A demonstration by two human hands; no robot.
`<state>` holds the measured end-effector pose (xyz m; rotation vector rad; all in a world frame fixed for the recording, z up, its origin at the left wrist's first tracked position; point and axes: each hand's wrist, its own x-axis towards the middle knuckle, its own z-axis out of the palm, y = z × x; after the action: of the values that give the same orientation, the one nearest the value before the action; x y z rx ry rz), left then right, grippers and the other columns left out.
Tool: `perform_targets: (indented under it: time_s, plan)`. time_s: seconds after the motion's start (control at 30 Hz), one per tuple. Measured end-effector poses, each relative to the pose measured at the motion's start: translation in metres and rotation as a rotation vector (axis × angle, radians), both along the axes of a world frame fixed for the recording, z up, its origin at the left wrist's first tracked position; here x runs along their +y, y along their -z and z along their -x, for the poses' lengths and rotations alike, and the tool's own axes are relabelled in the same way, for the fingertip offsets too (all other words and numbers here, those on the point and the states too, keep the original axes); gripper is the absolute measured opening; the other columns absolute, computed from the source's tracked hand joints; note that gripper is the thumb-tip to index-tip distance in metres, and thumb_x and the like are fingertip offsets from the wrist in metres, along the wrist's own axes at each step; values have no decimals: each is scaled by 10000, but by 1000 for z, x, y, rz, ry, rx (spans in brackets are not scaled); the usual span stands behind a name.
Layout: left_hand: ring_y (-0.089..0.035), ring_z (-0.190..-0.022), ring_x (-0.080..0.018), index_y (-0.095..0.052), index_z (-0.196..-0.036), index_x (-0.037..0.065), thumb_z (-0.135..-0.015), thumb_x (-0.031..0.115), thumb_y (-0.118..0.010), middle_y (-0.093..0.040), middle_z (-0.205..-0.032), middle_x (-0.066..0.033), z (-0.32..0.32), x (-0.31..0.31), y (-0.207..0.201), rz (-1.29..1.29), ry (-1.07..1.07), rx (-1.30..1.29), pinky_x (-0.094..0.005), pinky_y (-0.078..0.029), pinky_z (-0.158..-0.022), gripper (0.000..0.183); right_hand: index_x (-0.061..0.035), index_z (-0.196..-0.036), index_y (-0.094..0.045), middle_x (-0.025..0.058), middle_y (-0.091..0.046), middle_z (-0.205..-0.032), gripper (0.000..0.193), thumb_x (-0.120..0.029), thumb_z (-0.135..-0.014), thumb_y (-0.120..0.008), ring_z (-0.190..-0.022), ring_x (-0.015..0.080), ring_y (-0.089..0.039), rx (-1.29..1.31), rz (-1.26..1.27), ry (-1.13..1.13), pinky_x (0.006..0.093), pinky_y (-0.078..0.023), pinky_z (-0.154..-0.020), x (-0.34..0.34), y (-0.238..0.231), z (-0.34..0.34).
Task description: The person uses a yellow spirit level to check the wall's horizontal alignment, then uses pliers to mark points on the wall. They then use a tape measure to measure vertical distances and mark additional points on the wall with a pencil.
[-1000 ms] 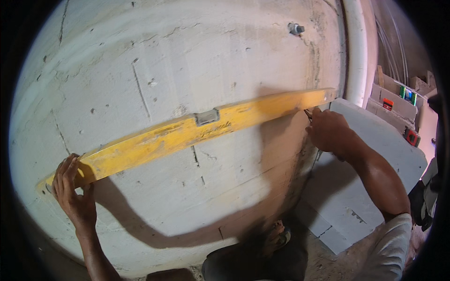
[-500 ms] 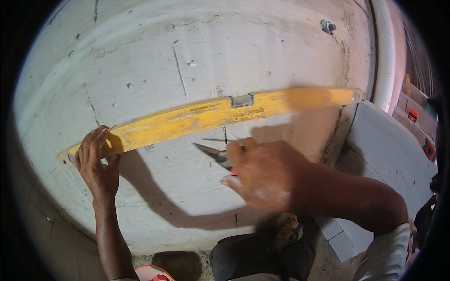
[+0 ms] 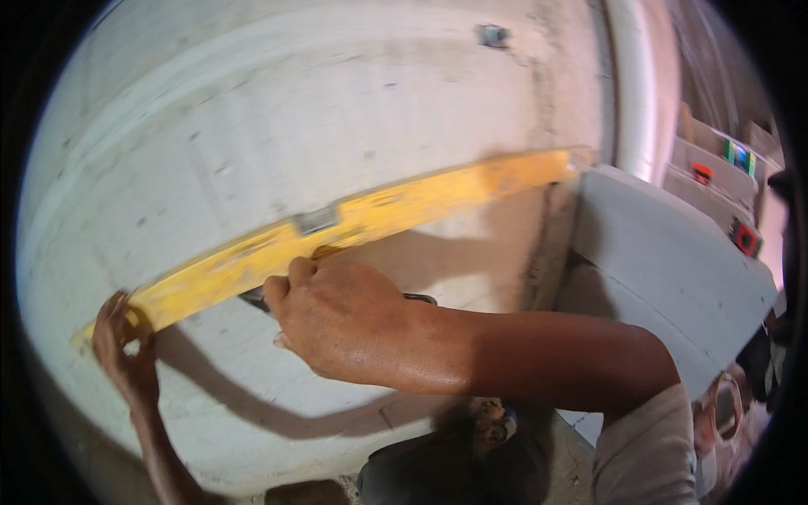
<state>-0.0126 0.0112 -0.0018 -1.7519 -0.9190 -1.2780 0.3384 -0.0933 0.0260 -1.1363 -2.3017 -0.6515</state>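
Observation:
A long yellow spirit level (image 3: 379,215) lies slantwise against the pale wall (image 3: 252,126), its right end higher than its left. My left hand (image 3: 126,345) grips the level's left end, fingers over the upper edge and thumb below. My right hand (image 3: 337,316) is closed around a pointed, two-bladed metal tool like snips (image 3: 254,298), just under the level's middle vial. Most of that tool is hidden by the hand. Its dark tip shows on the left, and a dark loop sticks out behind the hand.
A bolt (image 3: 492,35) juts from the wall above. At right stand a white vertical pipe (image 3: 635,93) and a large grey-white panel (image 3: 665,244). Beyond the panel lies a red-and-black tape measure (image 3: 744,236). My dark-clothed leg (image 3: 421,471) is at the bottom.
My right hand has moved left and up to the level's lower edge, with the tool. The view has shifted right and tilted; my left hand still grips the level's end.

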Motion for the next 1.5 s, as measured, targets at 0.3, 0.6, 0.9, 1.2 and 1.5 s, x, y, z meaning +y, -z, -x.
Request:
perform_targets:
  time_s: [0.3, 0.6, 0.9, 1.2, 1.5]
  plan:
    - [-485, -1346, -277, -562, -1361, 128, -718, -131, -738, -571, -1405, -72, 23, 24, 12, 62, -83, -65, -450, -373, -1141, 715, -61, -1129, -559, 124, -626, -977, 375, -386, -951, -616, -859, 287, -641, -94, 202, 545, 420, -559, -715, -50, 5, -199]
    - [-483, -1347, -278, -554, -1367, 110, -725, -143, -708, -568, -1411, -75, 25, 23, 11, 52, -100, -49, -446, -367, -1135, 707, -63, -1158, -550, 180, -635, -1102, 368, -383, -976, -547, -1026, 369, -640, 159, 237, 1139, 480, -494, -887, -121, 23, -336]
    - [-505, -1326, -270, -576, -1346, 124, -724, -136, -717, -586, -1391, -70, 18, 20, 11, 58, -104, -69, -436, -363, -1133, 689, -31, -1144, -556, 240, -670, -1090, 405, -395, -965, -546, -1038, 431, -632, 419, 134, 1286, 508, -492, -887, -100, 26, -354]
    - [-534, -1296, -272, -605, -1279, 133, -668, -117, -786, -617, -1346, -58, 6, 9, 8, 41, -46, -51, -436, -387, -1102, 684, 17, -1114, -562, 255, -671, -1085, 391, -339, -954, -574, -1061, 413, -640, 250, 167, 1319, 515, -490, -929, -68, 3, -276]
    - [-550, -1283, -246, -627, -1217, 161, -636, -68, -833, -652, -1291, -20, -9, -2, 3, 5, -117, -37, -436, -361, -1090, 657, 15, -1072, -533, 260, -648, -965, 346, -308, -958, -582, -845, 402, -689, 34, 316, 771, 496, -563, -722, -76, 3, -87]
